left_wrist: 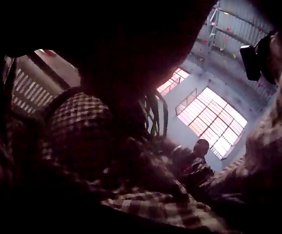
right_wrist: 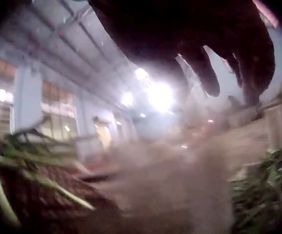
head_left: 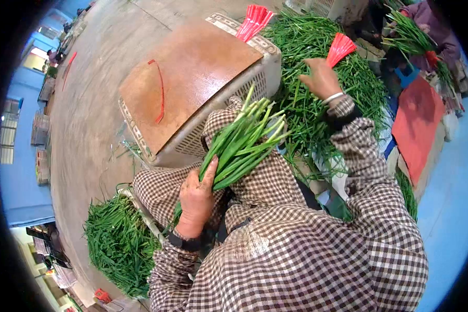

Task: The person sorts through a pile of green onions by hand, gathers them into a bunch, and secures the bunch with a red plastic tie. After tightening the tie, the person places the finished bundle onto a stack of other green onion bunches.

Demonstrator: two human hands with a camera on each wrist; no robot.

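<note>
The left hand (head_left: 196,200) grips a bunch of green stalks (head_left: 236,151) over the checked lap, thumb lying along them, pale ends pointing up and right. Above the large heap of greens (head_left: 343,99), the right hand (head_left: 322,78) is raised with its fingers partly bent, beside a fan of red strips (head_left: 340,49). Whether it touches the strips cannot be told. In the right wrist view the dark fingers (right_wrist: 204,68) hang apart, with stalks (right_wrist: 68,192) at lower left. The left wrist view is mostly dark, showing checked cloth (left_wrist: 80,114).
A brown board (head_left: 187,73) lies on a white crate (head_left: 213,127), with one red strip (head_left: 161,93) on it and another red bundle (head_left: 255,22) at its far edge. More greens (head_left: 119,244) are at lower left. A person (head_left: 431,26) is at upper right, near a red sheet (head_left: 417,125).
</note>
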